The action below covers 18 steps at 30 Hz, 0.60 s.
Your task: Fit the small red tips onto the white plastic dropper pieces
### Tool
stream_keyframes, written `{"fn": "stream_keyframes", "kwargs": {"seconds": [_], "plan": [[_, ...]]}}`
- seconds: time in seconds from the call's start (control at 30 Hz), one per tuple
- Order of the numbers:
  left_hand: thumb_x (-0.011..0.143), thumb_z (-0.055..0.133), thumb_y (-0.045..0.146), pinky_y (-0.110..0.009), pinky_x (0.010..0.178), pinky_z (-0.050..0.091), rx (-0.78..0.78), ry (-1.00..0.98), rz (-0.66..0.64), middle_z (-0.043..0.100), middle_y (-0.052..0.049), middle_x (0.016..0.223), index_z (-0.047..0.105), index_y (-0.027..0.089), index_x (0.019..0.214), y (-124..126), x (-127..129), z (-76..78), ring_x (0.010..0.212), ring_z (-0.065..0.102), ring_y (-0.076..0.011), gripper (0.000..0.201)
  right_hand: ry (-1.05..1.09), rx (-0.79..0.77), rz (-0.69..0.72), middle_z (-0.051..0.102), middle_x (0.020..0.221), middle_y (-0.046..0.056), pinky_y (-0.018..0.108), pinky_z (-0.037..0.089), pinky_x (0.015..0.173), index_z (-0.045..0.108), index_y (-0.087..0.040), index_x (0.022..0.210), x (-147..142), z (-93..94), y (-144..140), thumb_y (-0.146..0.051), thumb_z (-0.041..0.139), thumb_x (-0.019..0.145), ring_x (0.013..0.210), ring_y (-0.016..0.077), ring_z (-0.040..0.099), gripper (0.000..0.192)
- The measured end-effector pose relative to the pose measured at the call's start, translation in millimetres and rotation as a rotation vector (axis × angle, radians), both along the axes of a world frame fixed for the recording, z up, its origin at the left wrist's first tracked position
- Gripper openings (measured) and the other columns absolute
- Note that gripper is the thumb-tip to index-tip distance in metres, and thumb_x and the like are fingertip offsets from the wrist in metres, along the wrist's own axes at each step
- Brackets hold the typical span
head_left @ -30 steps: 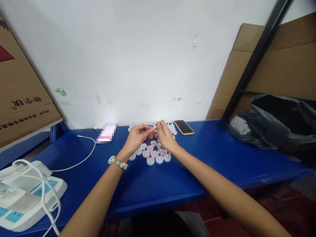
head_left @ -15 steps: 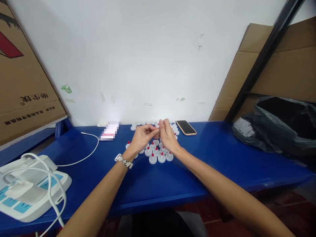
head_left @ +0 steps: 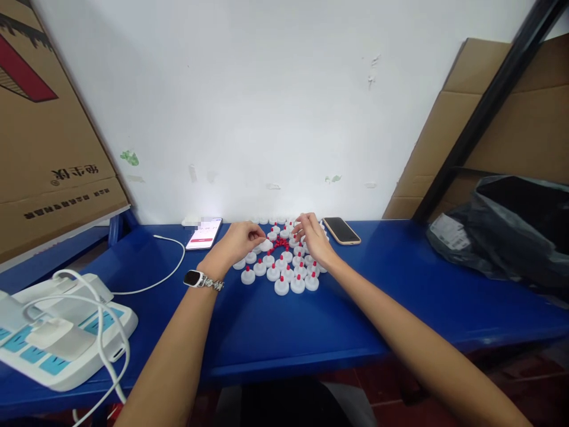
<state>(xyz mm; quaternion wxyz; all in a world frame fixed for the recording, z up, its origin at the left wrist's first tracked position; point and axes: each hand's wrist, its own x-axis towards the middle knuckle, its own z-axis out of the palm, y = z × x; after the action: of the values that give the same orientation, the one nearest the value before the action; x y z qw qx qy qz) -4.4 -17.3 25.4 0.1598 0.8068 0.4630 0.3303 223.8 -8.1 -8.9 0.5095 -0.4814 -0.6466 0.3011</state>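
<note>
Between a lit phone (head_left: 203,234) and a dark phone (head_left: 341,230), red-tipped caps (head_left: 281,287) stand crowded; the left hand (head_left: 240,241) pinches a white piece (head_left: 265,245), the right hand's (head_left: 316,240) grip is unclear.

Gap between dark phone (head_left: 342,230) and bag (head_left: 464,244) (caps (head_left: 287,274) leftward)

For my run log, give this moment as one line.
left hand: pinching white cap; right hand: over other caps, hold unclear; red tips: clustered between hands

left carton (head_left: 66,130): inverted characters (head_left: 74,172), apparently 绝尘侠, ® (head_left: 54,183); lit phone (head_left: 203,235): blurred digits (head_left: 210,228); bag label (head_left: 448,231): illegible
</note>
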Motion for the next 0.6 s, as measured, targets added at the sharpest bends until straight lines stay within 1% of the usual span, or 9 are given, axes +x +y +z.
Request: {"fn": "stream_keyframes", "kwargs": {"seconds": [0.17,0.33,0.6], "plan": [[0.075,0.063,0.023,-0.027,0.058,0.044,0.005,0.034,-0.010,0.071,-0.005,0.073,0.074,0.019,0.075,3,1,-7.0,0.063,0.062,-0.0167,0.012,-0.020,0.003,0.042,0.066,0.085,-0.001,0.029,0.043,0.065,0.051,-0.025,0.099,-4,-0.9,-3,-0.064,0.028,0.096,0.068,0.0151,0.061,0.045],[0.075,0.063,0.023,-0.028,0.058,0.042,0.004,0.076,0.000,0.071,-0.005,0.071,0.073,0.020,0.071,9,1,-13.9,0.063,0.062,-0.0176,0.011,-0.023,0.010,0.071,0.066,0.081,0.000,0.030,0.044,0.066,0.054,-0.023,0.096,-3,-0.8,-3,-0.065,0.028,0.096,0.067,0.0157,0.060,0.049],[0.074,0.059,0.024,-0.027,0.058,0.042,-0.035,0.161,0.010,0.069,-0.005,0.067,0.073,0.020,0.070,8,3,-16.3,0.063,0.062,-0.0179,0.014,-0.051,-0.009,0.119,0.066,0.077,0.001,0.030,0.045,0.068,0.056,-0.022,0.095,-3,-2.0,-1,-0.065,0.026,0.096,0.067,0.0163,0.061,0.053]]}}
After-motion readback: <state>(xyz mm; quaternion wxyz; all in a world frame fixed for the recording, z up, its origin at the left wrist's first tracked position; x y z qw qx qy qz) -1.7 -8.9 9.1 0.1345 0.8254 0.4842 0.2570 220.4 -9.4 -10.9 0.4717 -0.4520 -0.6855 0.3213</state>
